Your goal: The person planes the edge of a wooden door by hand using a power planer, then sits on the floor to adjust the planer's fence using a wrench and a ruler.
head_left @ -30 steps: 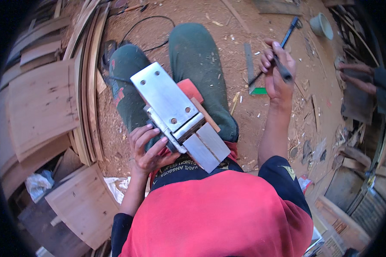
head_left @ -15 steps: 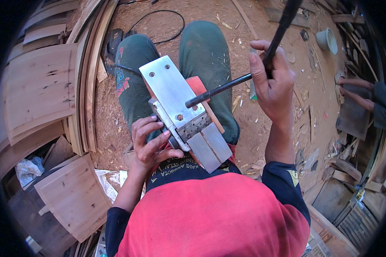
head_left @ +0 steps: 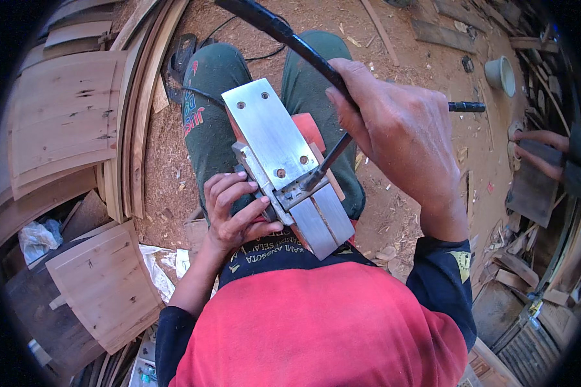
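Observation:
An electric hand planer point(head_left: 269, 132) lies upside down across my thighs, its flat metal sole and cutter drum facing up. My left hand point(head_left: 235, 213) grips its side by the drum, fingers on the edge and thumb near the rear sole plate. My right hand point(head_left: 394, 122) is closed around a black three-armed socket wrench point(head_left: 263, 22). One wrench arm reaches down to the bolts on the cutter drum point(head_left: 297, 191), its tip at or touching one of them. Another arm sticks out beyond the right side of the hand. My palm hides where the arms meet.
Wooden panels point(head_left: 68, 119) and long planks point(head_left: 132, 129) are stacked at the left. A black cord point(head_left: 265, 55) lies on the shavings-covered ground ahead. At the right are a pale bucket point(head_left: 499, 76), another person's legs point(head_left: 542, 145) and wood scraps point(head_left: 519, 267).
My right hand has come left and turned over, palm down. The wrench tip has moved from above the front sole to the cutter drum bolts. My left hand keeps its hold.

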### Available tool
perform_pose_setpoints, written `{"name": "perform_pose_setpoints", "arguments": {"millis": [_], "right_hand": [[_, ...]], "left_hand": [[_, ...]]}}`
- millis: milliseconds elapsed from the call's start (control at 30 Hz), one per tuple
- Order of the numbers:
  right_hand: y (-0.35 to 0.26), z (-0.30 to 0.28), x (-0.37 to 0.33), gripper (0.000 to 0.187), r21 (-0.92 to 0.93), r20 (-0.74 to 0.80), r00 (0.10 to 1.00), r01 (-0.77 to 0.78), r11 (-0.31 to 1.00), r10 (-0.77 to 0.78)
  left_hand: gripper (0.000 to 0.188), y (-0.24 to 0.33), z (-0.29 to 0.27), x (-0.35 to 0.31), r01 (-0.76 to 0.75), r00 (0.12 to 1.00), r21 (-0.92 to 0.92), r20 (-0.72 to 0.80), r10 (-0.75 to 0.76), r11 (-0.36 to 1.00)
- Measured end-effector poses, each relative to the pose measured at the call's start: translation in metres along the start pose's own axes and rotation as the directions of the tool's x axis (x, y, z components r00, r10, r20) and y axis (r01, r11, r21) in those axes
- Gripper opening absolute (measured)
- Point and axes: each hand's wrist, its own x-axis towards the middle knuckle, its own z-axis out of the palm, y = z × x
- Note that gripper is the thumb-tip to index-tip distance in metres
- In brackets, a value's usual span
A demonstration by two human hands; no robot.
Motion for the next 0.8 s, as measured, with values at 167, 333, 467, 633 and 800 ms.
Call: {"name": "perform_pose_setpoints", "arguments": {"millis": [167,333,467,633,800], "right_hand": [[0.007,0.001,0.001,0.015,-0.161,0.073,0.997,-0.027,0.987,0.039],[0.005,0.001,0.0,0.012,-0.208,0.104,0.993,-0.028,0.978,0.051],[0.005,0.003,-0.002,0.014,-0.234,0.114,0.993,-0.002,0.972,0.029],[-0.005,0.003,0.001,0.013,-0.265,0.151,0.987,-0.016,0.964,0.058],[-0.024,-0.005,0.001,0.025,-0.333,0.194,0.964,-0.11,0.937,0.182]], "left_hand": [[0.052,0.0,0.002,0.0,-0.003,1.0,0.005,-0.012,0.003,1.0],[0.053,-0.001,0.003,-0.003,0.003,1.0,-0.027,-0.017,-0.003,1.0],[0.056,-0.001,0.0,0.002,-0.027,1.0,-0.023,-0.003,0.026,0.999],[0.057,-0.015,-0.004,0.025,0.009,0.984,-0.177,-0.172,-0.04,0.984],[0.047,-0.024,-0.001,0.117,0.258,0.842,-0.601,-0.244,-0.481,0.756]]}}
